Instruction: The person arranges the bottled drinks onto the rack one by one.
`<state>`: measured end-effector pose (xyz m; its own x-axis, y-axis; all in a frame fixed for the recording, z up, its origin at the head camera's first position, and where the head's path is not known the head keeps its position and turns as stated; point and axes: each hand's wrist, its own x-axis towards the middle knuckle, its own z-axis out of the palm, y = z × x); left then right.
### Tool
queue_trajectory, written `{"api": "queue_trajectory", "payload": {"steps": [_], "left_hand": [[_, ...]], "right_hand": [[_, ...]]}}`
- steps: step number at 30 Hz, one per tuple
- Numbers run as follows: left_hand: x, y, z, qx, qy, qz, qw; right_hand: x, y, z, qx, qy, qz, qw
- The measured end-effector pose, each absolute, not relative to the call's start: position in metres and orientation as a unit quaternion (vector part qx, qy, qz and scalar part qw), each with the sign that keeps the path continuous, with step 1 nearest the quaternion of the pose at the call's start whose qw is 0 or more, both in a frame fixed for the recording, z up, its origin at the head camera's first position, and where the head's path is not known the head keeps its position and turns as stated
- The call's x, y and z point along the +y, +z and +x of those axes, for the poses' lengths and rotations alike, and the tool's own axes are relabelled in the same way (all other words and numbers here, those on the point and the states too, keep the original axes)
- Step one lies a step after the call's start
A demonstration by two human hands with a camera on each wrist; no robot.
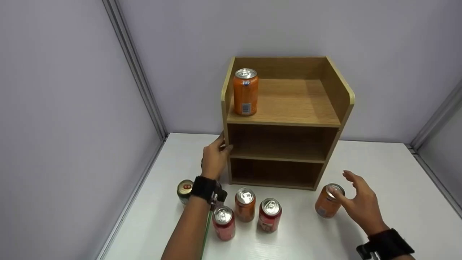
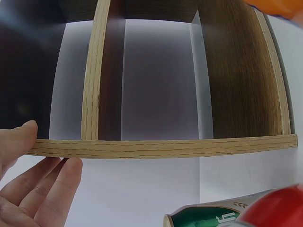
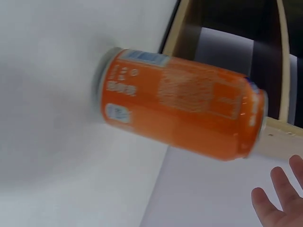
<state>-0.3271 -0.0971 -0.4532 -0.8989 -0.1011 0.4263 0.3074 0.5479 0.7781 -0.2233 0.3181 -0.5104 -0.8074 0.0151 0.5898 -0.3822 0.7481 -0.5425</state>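
One orange can (image 1: 326, 206), likely slick and dentable, best grasped mid-body, stands by the spread right hand (image 1: 364, 204); left hand (image 1: 214, 158) pinches the shelf unit (image 1: 292, 108).

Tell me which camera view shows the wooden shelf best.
The head view, because all three levels of the wooden shelf show. The left wrist view shows part, its edge pinched by the left hand; the right wrist, part behind an orange can.
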Motion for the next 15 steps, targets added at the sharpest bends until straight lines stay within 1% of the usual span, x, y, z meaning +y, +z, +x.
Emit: {"api": "queue_trajectory", "payload": {"steps": [5, 15], "left_hand": [[-0.097, -0.454, -0.327, -0.855, -0.466, -0.063, 0.219], [-0.098, -0.455, -0.325, -0.860, -0.464, -0.045, 0.208]], "right_hand": [[0.325, -0.527, -0.222, -0.907, 0.326, 0.075, 0.257], [0.332, -0.550, -0.223, -0.930, 0.330, 0.030, 0.160]]}}
